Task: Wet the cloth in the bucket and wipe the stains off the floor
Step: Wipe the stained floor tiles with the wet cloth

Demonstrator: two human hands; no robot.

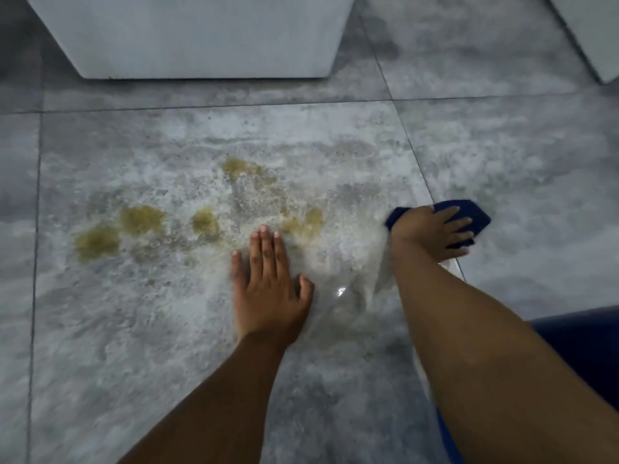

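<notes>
Your right hand [432,231] presses a dark blue cloth [475,214] flat against the floor [502,155]. The grip is spread rather than clenched: the fingers [459,224] lie splayed over the top of the cloth and pin it down, with blue folds showing past the fingertips and behind the wrist. The cloth sits to the right of the soiled patch, on or just beside a grout line, and apart from the nearest stain.

Your left hand [268,283] holds nothing. Its grip is fully open, palm down and flat on the wet tile, fingers together and pointing away from you, thumb out to the right. The fingertips lie just short of the stains.

The stains [140,219] are yellow-brown blotches in a loose band across the middle tile: two at the left, one near the centre, one farther back, and one just beyond your left fingertips. Around them the tile carries a pale, speckled, foamy wet film, and a small highlight gleams on the water between your two arms.

A dark blue curved edge [582,333] shows at the right border under your right forearm; whether it is the bucket cannot be told, and no contents are visible.

A white box-like unit [201,35] stands on the floor at the far side, and a second white corner [599,38] enters at the upper right. Neither touches the stains.
</notes>
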